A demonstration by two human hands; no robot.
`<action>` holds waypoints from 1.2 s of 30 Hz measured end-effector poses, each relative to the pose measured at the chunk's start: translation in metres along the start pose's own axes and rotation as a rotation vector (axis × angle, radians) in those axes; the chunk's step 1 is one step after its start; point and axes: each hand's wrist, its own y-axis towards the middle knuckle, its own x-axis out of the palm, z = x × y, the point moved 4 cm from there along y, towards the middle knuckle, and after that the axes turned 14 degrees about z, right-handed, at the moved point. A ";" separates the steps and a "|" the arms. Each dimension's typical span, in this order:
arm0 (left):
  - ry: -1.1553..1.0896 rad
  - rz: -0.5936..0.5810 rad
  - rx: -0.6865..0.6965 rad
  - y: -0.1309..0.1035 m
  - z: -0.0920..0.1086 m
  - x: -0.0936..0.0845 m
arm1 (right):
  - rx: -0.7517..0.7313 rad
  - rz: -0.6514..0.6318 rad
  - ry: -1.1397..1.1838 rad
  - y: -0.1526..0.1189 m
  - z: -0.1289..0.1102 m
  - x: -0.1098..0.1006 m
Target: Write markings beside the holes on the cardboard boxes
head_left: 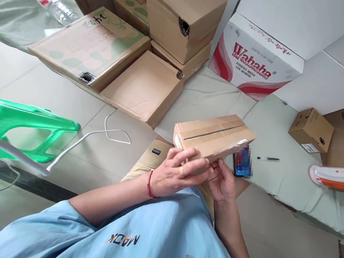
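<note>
Left hand [175, 174] grips the box [215, 137] at its near-left side. Right hand [223, 182] has fingers curled in at the near underside; can't tell how much it bears. Box is up off the table [224, 95], over its near edge, dark line along the top face.

Handling, my read: one palm under the middle, other hand steadying an end, fingers off the top line. Keep it level and clear of the phone [242, 162]; light grip, cardboard may dent.

Count, near to far:
- 1 held box
- 1 phone, at near edge, just beside the box
- 1 pen [268, 158], right of phone
- 1 orange-white tube [337, 178], toward right end
- 1 small box [307, 128], far edge, right part
- 1 Wahaha box [254, 64], far edge, middle
- at least 5 brown cartons [87, 48], left part, some stacked, front ones reaching near edge
- 1 bottle [54, 6], beyond them, on its side, far left

Floor, off to the left: 1 green stool [65, 125].
</note>
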 end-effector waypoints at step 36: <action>0.732 -0.036 0.216 0.077 0.033 0.017 | -0.469 0.510 -2.143 0.090 -0.174 -0.173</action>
